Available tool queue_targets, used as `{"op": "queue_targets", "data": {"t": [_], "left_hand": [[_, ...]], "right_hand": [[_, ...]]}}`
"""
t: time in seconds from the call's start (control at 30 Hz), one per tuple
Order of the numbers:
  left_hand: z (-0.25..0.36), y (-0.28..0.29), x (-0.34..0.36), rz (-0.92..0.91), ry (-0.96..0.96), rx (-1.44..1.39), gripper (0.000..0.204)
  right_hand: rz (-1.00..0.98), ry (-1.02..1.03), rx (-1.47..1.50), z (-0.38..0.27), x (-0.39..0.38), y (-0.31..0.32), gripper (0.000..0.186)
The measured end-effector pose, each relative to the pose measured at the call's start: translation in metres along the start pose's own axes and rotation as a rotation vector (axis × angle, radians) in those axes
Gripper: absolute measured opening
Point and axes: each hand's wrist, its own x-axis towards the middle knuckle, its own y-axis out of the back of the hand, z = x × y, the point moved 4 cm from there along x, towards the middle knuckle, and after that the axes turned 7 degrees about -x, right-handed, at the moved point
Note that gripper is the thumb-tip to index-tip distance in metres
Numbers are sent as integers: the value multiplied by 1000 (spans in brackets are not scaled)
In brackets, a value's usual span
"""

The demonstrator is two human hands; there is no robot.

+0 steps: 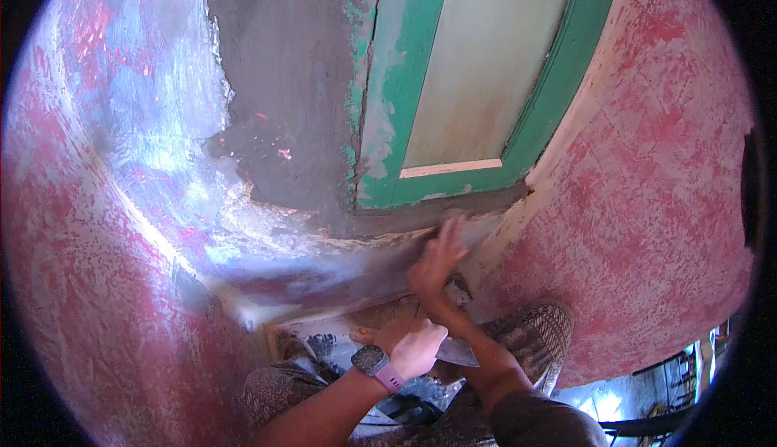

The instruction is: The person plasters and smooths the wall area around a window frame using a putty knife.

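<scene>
My left hand (409,346), with a dark watch on a pink strap at its wrist, is closed in front of my lap. A small trowel (459,353) is in its grip, the flat grey blade sticking out to the right beside my other forearm; the handle is hidden. Further up, my right hand (439,259) reaches to the whitish ledge below the green frame (453,186). Its fingers are stretched out and slightly blurred, and no tool shows in it. Whether the palm presses on the surface, I cannot tell. Grey plaster (295,83) covers the wall left of the frame.
Mottled pink walls (639,196) curve round on the right and left. A pale panel (490,67) fills the green frame. My patterned trousers (538,334) show bent knees close to the wall. Bright clutter (647,394) lies at the lower right.
</scene>
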Motion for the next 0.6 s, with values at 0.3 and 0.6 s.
{"op": "queue_targets", "data": {"t": [0.3, 0.6], "left_hand": [[0, 1, -2, 10, -5, -32, 47], [3, 6, -1, -4, 19, 17, 45]], "right_hand": [[112, -62, -33, -6, 29, 24, 54], [94, -34, -48, -11, 31, 33, 49]]}}
